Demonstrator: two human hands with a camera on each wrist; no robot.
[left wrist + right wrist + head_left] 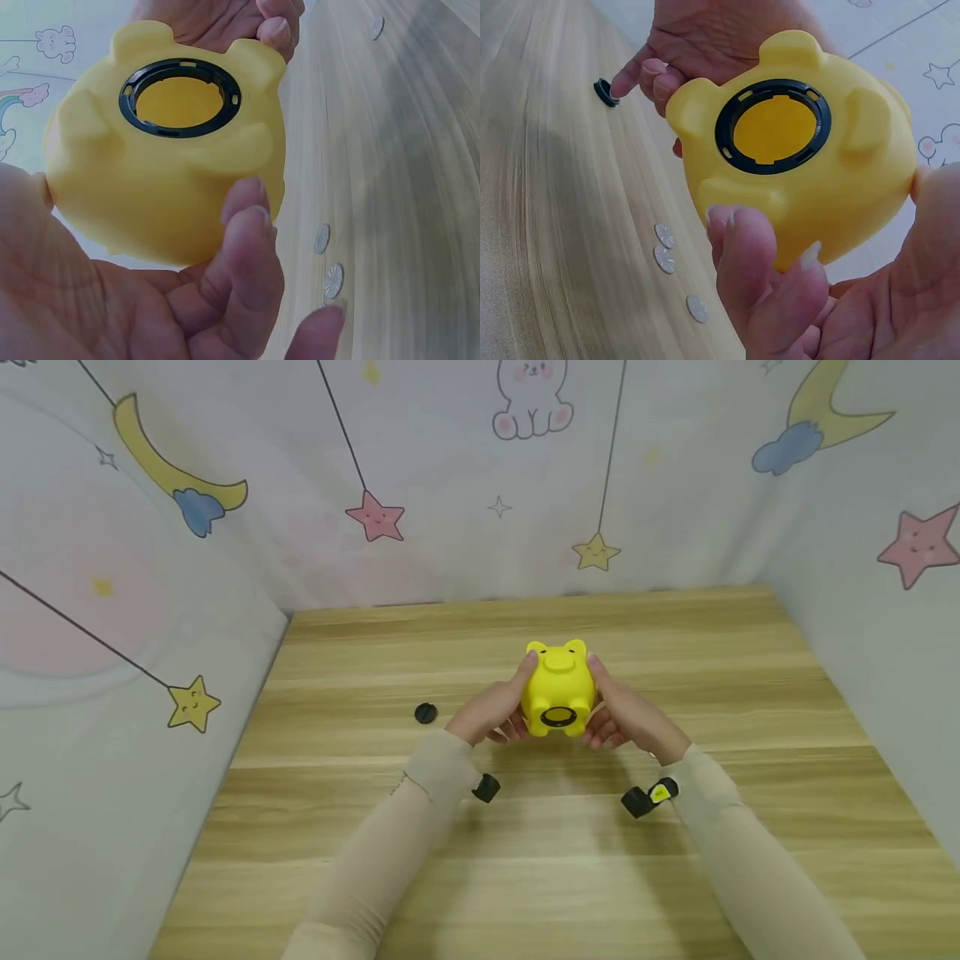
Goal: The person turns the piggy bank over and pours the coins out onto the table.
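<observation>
A yellow piggy bank (558, 672) is held between both hands above the table, its underside tipped towards me. My left hand (498, 702) grips one side and my right hand (630, 706) the other, thumbs up beside the ears and fingers curled in underneath. Both wrist views show the round hole in its belly uncovered, edged by a black ring (127, 101), with the yellow inside showing. The black plug (426, 713) lies on the table to the left of the left hand. Silver coins (664, 259) lie on the tabletop beyond the bank; the head view hides them.
The wood-grain table (337, 810) is bounded by a cartoon-printed fabric backdrop (450, 560) at the back and on both sides. A black wrist camera (487, 788) sits at the left cuff, and another black camera (638, 802) at the right.
</observation>
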